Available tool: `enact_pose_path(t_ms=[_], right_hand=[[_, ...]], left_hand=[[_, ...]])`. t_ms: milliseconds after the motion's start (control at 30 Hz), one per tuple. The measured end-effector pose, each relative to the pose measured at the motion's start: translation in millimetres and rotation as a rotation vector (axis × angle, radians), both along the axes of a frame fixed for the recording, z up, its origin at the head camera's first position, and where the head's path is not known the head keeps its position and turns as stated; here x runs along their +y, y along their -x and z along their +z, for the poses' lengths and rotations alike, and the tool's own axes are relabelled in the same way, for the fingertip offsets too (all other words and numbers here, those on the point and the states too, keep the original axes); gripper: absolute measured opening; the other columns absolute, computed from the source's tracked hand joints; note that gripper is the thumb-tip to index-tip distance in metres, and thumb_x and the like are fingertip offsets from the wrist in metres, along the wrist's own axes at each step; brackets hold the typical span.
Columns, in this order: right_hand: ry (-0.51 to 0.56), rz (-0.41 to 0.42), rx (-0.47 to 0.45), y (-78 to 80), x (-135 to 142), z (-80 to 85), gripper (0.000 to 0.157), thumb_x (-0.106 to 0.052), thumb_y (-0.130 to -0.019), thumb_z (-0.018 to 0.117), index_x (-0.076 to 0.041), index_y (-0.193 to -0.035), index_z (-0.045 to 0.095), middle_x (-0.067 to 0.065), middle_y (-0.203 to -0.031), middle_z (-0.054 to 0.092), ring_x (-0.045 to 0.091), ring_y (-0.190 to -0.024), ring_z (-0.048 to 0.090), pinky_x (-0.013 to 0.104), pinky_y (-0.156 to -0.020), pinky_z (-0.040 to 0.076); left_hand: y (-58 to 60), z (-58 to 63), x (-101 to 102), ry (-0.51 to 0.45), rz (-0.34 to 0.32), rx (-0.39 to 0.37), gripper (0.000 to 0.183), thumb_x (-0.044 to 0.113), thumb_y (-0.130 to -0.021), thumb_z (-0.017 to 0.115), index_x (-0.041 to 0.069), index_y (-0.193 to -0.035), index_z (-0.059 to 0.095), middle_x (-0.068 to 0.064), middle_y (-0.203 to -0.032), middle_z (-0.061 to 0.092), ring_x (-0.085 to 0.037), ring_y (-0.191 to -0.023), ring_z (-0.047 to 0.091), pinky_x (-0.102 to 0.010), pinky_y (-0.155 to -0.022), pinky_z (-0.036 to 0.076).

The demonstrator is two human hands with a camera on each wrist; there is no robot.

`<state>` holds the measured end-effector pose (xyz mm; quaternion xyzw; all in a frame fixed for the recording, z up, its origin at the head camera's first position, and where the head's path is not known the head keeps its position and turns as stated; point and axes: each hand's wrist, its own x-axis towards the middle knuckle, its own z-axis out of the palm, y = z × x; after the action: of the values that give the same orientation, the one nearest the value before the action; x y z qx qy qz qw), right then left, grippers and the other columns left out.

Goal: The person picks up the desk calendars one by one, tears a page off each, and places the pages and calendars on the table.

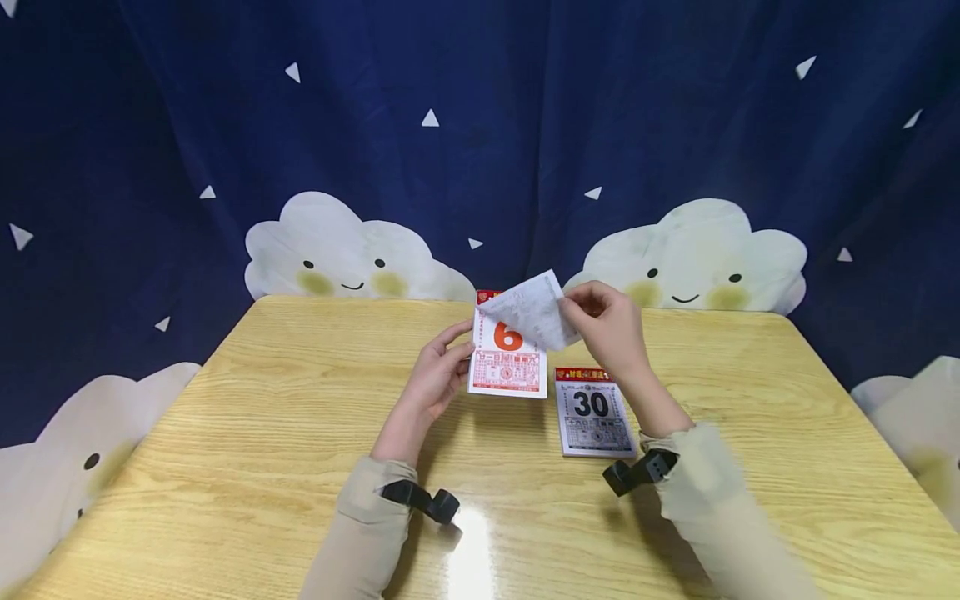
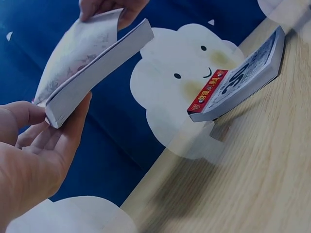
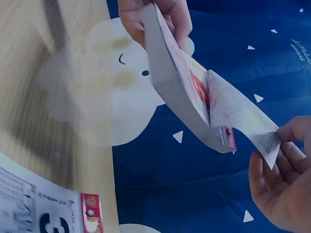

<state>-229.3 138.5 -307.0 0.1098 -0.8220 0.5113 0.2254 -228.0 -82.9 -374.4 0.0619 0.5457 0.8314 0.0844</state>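
Note:
My left hand grips a thick tear-off calendar by its left edge, holding it raised above the table. A red 6 shows on its page, under a red header strip. Between thumb and fingers, my right hand pinches the corner of the top sheet, which is lifted and folded back diagonally across the pad. In the right wrist view the sheet curves away from the pad near the red header. From the left wrist view, the thumb and fingers clasp the pad's thick edge.
A second tear-off calendar with a black 30 and a red header lies on the wooden table, below my right hand. Behind the table hangs a dark blue curtain with clouds and white triangles. Black cameras sit on both wrists.

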Motion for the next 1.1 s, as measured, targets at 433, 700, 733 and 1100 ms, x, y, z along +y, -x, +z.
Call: enact_pose_path(t_ms=[433, 700, 733, 1100], right_hand=[[0.061, 0.004, -0.189, 16.6, 6, 8.7, 0.017, -0.013, -0.081, 0.062, 0.002, -0.086, 0.065, -0.003, -0.075, 0.057, 0.008, -0.068, 0.051, 0.016, -0.057, 0.044], [0.165, -0.013, -0.236, 20.1, 12, 6.8, 0.017, -0.009, -0.081, 0.058, 0.005, -0.088, 0.062, -0.013, -0.064, 0.054, 0.002, -0.061, 0.05, 0.016, -0.058, 0.048], [0.164, -0.017, -0.239, 20.4, 13, 6.8, 0.017, -0.009, -0.081, 0.058, 0.006, -0.088, 0.062, -0.013, -0.064, 0.054, 0.002, -0.061, 0.05, 0.016, -0.058, 0.048], [0.235, -0.059, -0.227, 22.4, 21, 11.3, 0.015, -0.009, -0.081, 0.059, 0.005, -0.087, 0.062, -0.012, -0.065, 0.056, 0.005, -0.062, 0.054, 0.017, -0.061, 0.051]], left_hand=[[-1.0, 1.6, 7, 0.005, 0.099, -0.02, 0.04, -0.002, -0.089, 0.043, 0.0, -0.129, 0.046, 0.001, -0.072, 0.066, -0.009, -0.06, 0.062, -0.021, -0.055, 0.051], [-0.3, 6.0, 0, -0.023, 0.111, 0.001, 0.04, -0.003, -0.09, 0.042, -0.002, -0.129, 0.045, 0.0, -0.071, 0.066, -0.007, -0.057, 0.061, -0.018, -0.052, 0.05], [-0.1, 6.5, 0, -0.02, 0.106, 0.006, 0.04, -0.003, -0.09, 0.042, -0.002, -0.13, 0.044, 0.0, -0.071, 0.066, -0.008, -0.058, 0.061, -0.019, -0.052, 0.05], [0.5, 5.4, -1, -0.01, 0.137, -0.022, 0.04, -0.002, -0.09, 0.044, 0.001, -0.129, 0.046, -0.001, -0.073, 0.066, -0.009, -0.059, 0.063, -0.02, -0.054, 0.051]])
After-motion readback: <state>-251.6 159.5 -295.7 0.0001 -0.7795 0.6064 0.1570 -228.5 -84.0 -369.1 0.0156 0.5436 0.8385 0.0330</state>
